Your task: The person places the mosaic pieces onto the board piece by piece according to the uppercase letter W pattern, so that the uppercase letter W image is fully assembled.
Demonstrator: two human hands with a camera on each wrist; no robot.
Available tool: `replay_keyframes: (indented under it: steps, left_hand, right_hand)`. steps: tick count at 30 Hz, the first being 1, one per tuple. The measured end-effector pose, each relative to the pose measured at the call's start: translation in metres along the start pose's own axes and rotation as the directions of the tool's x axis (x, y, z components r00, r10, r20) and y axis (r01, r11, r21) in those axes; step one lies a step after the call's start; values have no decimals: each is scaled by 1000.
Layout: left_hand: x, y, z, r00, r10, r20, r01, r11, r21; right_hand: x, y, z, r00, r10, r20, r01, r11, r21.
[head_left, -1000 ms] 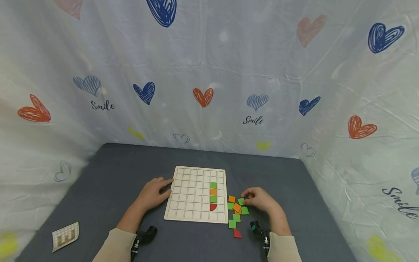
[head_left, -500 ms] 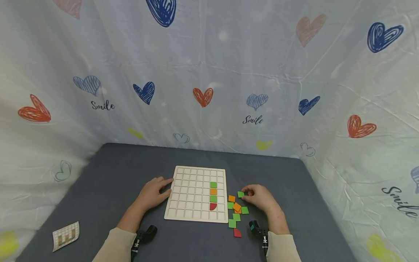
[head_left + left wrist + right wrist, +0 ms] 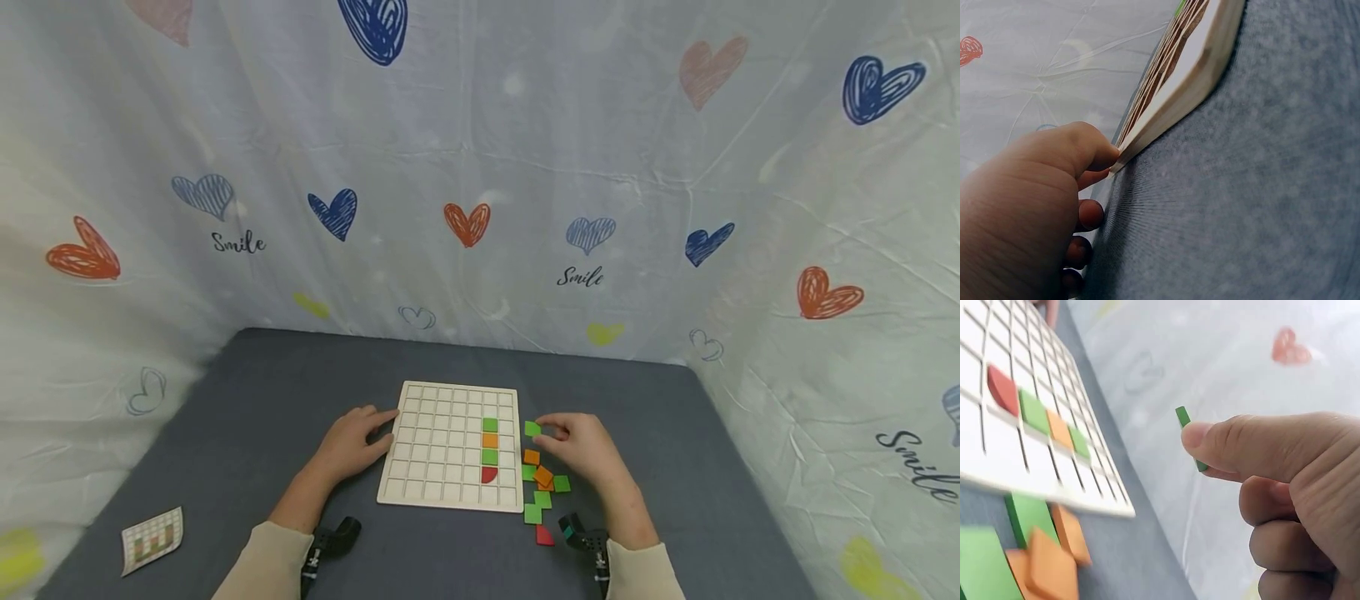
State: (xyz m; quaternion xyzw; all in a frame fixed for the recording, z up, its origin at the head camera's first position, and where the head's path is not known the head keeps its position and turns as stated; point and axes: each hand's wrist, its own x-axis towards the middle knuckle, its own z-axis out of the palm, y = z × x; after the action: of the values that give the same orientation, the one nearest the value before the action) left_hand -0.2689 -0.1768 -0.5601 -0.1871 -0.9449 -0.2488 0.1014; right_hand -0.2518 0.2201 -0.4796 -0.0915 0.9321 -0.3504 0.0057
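A pale wooden grid board (image 3: 450, 492) lies on the table; one column bears a green, an orange and a green square tile above a red quarter-round tile (image 3: 489, 475). At the board's left edge rests my left hand (image 3: 350, 443), index finger and thumb touching the rim. In the left wrist view, the thumb meets the board's edge (image 3: 1191, 94). Between thumb and index finger my right hand (image 3: 583, 442) pinches a green square tile (image 3: 1182, 416), held off the table just beyond the board's right edge. The tile's middle is covered by the thumb in the right wrist view.
Loose green and orange square tiles (image 3: 562, 483) lie partly overlapping right of the board, with a red tile (image 3: 544, 535) nearest me. A small card (image 3: 152, 541) printed with a coloured grid lies at the left. A heart-patterned curtain (image 3: 465, 283) surrounds the dark table.
My right hand has picked the green tile up from the pile and carried it away from me and leftward, close to the board. The left hand has stayed at the board's edge.
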Motion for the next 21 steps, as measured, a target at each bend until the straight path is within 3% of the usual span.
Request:
replay_keyframes:
  steps: [9,21]
  left_hand:
    - [-1,0,1,1000,3,4,-3,1000,-2]
    - [0,2,-1,1000,-2,-5,2,1000,10]
  right_hand:
    - [-5,-24,19,979,-187,83,189,982,-10]
    - [-9,-43,52,941,-289,174,308,947,-91]
